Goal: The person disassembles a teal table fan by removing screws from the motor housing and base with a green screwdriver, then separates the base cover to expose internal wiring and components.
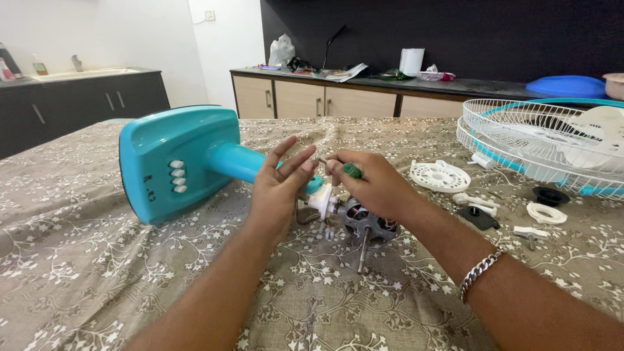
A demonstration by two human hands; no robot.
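Note:
A turquoise fan base (170, 162) with white buttons lies tipped on its side on the table, its neck pointing right. At the neck's end sits a bare fan motor (365, 222) with a white joint piece and a metal shaft. My left hand (281, 185) rests against the neck and joint, fingers spread and straight. My right hand (372, 185) is closed around a green-handled screwdriver (351, 170), held just above the motor.
White fan grilles with a turquoise rim (552, 140) lie at the right. Loose parts lie near them: a round white cover (441, 176), a white ring (546, 212), a black cap (550, 194), small pieces. Counters with clutter stand behind. A floral cloth (78, 273) covers the table.

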